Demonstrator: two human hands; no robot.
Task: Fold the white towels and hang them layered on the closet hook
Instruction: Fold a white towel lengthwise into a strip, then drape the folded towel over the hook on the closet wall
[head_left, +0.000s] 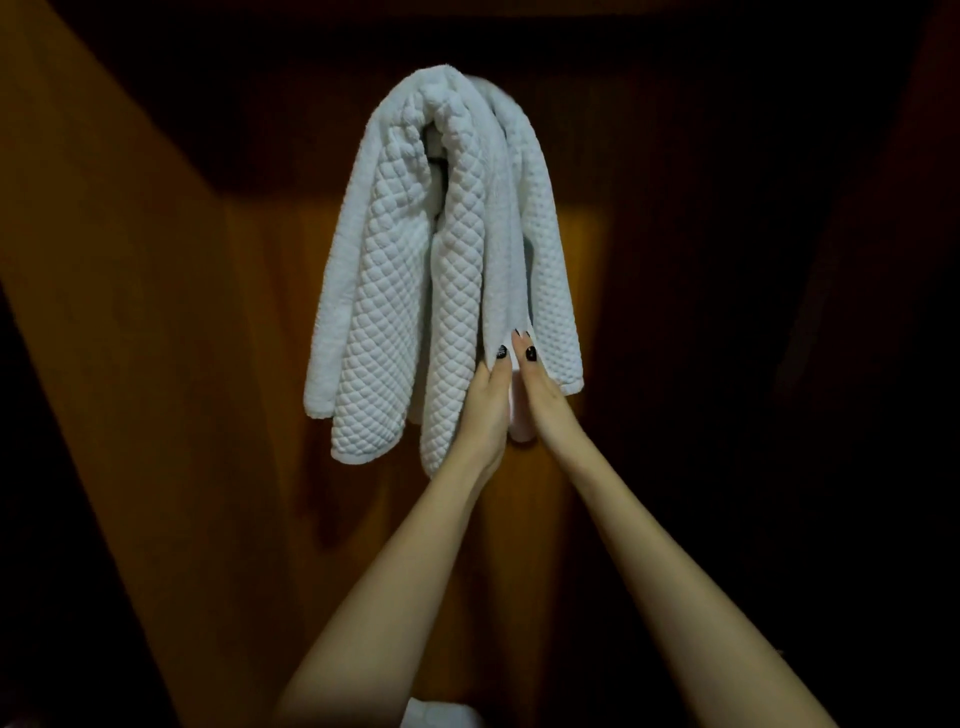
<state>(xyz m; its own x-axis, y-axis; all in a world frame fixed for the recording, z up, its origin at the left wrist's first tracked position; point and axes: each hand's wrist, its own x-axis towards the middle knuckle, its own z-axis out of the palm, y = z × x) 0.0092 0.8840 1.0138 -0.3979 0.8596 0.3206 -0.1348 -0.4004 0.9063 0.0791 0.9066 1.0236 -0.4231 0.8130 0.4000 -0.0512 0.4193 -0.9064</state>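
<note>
"White quilted towels (415, 291), thick and fluffy, draped over the closet hook up high, hanging in several folds. I can't see the hook itself, as the cloth covers it."

"And the hands?"

"Both are up at the lower hem, right of the middle. The left hand (483, 400) and right hand (545, 389) stand palm to palm. The fingers (524, 358) are straight and flat, released rather than clenched, with a pale fold of towel pressed between them."

"Will it behave?"

"Soft and limp, I'd say, light enough, and nothing fragile. The pile should cling to itself, so the layers will likely hold. A tug low down could drag the whole lot off the hook, though. Better to take hold along a hem edge, or up where it bends over."

"What's around it?"

"Brown wooden closet panels (130, 312), lit warm behind the towels and dark at both sides. At the bottom edge there's a white bundle (441, 716), maybe another towel, but too little shows to tell."
</note>
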